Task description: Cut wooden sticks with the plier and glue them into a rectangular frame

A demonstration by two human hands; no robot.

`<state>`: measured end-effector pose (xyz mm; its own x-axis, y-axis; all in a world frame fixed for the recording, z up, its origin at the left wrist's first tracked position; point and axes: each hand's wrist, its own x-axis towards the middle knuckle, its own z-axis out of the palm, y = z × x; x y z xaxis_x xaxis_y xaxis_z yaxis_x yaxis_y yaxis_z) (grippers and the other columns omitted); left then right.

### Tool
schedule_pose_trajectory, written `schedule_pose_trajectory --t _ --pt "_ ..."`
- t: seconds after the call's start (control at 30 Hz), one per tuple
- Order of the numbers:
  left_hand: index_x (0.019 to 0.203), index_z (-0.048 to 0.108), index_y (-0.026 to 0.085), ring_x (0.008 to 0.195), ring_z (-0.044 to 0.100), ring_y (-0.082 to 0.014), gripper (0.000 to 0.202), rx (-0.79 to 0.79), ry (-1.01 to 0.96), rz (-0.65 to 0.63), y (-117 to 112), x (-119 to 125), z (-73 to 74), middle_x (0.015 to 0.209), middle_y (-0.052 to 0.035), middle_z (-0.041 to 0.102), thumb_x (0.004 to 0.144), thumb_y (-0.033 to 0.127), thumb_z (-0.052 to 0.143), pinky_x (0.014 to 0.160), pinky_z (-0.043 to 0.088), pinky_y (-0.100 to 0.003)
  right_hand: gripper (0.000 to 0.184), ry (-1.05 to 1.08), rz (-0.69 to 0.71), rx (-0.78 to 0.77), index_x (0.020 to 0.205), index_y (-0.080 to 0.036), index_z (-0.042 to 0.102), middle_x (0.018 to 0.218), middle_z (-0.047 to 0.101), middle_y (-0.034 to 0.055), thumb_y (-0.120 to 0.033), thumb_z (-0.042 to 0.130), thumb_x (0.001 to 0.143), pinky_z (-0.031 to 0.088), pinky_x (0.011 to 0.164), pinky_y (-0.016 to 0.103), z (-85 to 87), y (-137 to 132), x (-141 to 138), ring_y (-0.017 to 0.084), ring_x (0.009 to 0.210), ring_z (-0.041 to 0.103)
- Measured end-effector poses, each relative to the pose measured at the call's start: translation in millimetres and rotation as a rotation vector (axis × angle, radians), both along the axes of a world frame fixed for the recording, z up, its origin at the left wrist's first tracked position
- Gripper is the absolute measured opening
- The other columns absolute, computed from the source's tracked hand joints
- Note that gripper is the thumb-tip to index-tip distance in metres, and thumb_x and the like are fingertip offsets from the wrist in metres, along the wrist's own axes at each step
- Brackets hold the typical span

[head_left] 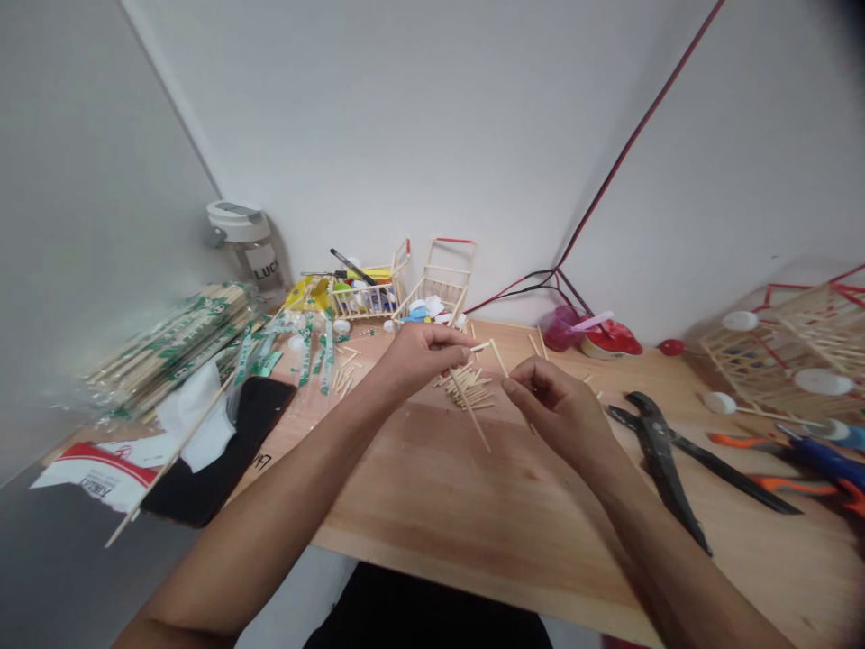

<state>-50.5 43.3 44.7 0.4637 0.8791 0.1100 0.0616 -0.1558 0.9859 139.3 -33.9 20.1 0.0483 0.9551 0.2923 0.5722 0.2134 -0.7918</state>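
My left hand [424, 359] is closed in a pinch on a thin wooden stick [476, 424] that slants down toward me. A short pale stick end [480, 346] also pokes out by its fingertips. Across from it, my right hand [555, 394] pinches another thin wooden stick [498, 357], whose upper tip comes close to that short end. Whether the two touch, I cannot tell. Below and behind the hands lies a loose pile of short cut sticks [471, 389] on the wooden table [432, 505].
Left are wrapped chopsticks [176, 338], a black phone [220, 451] and a lidded bottle [247, 243]. Small stick-built carts [365, 302] stand by the wall. Right are black-handled pliers [666, 460], orange-handled tools [790, 487], a red bowl [612, 341] and a larger stick model [790, 338].
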Motion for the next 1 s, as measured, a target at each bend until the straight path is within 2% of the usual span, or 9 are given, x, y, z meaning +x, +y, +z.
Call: schedule_pose_trajectory --t 0.47,1.0 --pt "0.093 0.074 0.010 0.052 0.046 -0.0064 0.027 -0.019 -0.003 -0.009 -1.0 0.6 -3.5 0.060 -0.0002 0.060 0.072 0.022 0.066 0.050 0.036 -0.020 0.023 0.006 0.025 -0.018 0.072 -0.021 0.051 0.061 0.043 -0.0048 -0.037 0.056 0.088 0.030 0.052 0.026 -7.8 -0.1 3.5 0.011 0.055 0.038" --pt "0.092 0.075 0.011 0.051 0.045 -0.0059 0.025 -0.033 0.003 0.010 -1.8 1.0 -7.0 0.056 0.0010 0.057 0.071 0.020 0.066 0.049 0.035 -0.019 0.024 -0.038 0.001 -0.042 0.072 -0.022 0.052 0.060 0.042 -0.0050 -0.040 0.056 0.088 0.030 0.051 0.025 -7.9 -2.5 2.2 0.010 0.053 0.040"
